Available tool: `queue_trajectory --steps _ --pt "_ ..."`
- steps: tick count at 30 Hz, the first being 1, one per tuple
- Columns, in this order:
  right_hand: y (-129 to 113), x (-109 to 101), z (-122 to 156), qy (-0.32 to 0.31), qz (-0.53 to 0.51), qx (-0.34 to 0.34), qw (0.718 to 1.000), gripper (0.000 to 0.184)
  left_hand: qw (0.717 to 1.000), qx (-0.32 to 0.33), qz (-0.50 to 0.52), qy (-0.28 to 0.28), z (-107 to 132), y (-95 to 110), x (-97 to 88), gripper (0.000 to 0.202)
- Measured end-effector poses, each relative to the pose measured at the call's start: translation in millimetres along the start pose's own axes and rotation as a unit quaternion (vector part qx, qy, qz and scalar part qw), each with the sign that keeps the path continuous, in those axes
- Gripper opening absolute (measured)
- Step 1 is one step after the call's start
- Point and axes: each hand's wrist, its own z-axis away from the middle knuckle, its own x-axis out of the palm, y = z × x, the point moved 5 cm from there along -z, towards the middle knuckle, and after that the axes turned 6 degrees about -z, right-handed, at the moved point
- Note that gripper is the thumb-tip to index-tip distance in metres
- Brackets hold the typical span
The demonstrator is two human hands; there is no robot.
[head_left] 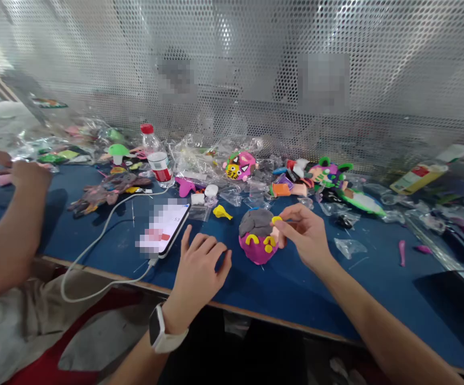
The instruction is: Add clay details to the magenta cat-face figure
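A round clay figure, magenta below and grey on top, lies on the blue table with yellow clay arcs and dots on its front. My right hand is at its right side, thumb and forefinger pinching a small piece of yellow clay. Left of the figure, my left hand hovers over the table, fingers spread and nothing in them. Close to its forefinger is a phone with a lit screen and a white cable. A lump of yellow clay rests between the phone and the figure.
A water bottle and a paper cup stand behind the phone. Clay figures, clay pieces and clear plastic bags line the back, before a perforated metal panel. Another person's arm reaches in at left.
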Motion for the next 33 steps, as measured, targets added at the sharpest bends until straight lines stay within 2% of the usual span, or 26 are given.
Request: queue_trajectory --steps 4,7,10,13,16,20,23,25,28,31,33 --pt "0 1 0 -0.002 0.005 0.003 1.0 0.03 0.999 -0.029 0.013 0.025 26 0 -7.9 0.01" --pt "0 1 0 0.002 0.007 0.007 1.0 0.031 0.997 -0.059 0.02 0.056 41 -10 -12.7 0.018" --pt "1 1 0 0.004 0.012 0.011 1.0 0.032 0.994 -0.045 0.093 0.029 42 -15 -7.5 0.01" --pt "1 2 -1 -0.001 0.013 0.009 1.0 0.033 0.992 -0.02 0.12 -0.02 25 -14 1.5 0.014" --pt "-1 1 -2 -0.003 0.014 0.002 1.0 0.033 0.995 -0.023 0.091 -0.04 -3 -20 2.2 0.033" --pt "-1 0 -2 -0.006 0.017 0.003 1.0 0.03 0.996 -0.05 0.065 -0.04 -25 -32 -9.9 0.022" --pt "1 2 -2 -0.017 0.024 0.0 1.0 0.029 0.99 -0.033 0.125 -0.059 -30 -23 -14.0 0.02" --pt "4 3 -2 -0.021 0.029 0.001 0.999 0.03 0.981 -0.003 0.178 -0.076 -39 -9 -11.4 0.024" --pt "7 3 -4 -0.019 0.022 0.008 1.0 0.033 0.976 0.052 0.202 -0.065 -70 10 -4.9 0.029" --pt "9 0 -7 -0.018 0.009 0.007 1.0 0.032 0.959 0.173 0.214 -0.073 -104 25 6.1 0.031" --pt "9 -3 -8 -0.014 0.001 0.012 1.0 0.031 0.947 0.225 0.214 -0.087 -117 28 16.1 0.031"
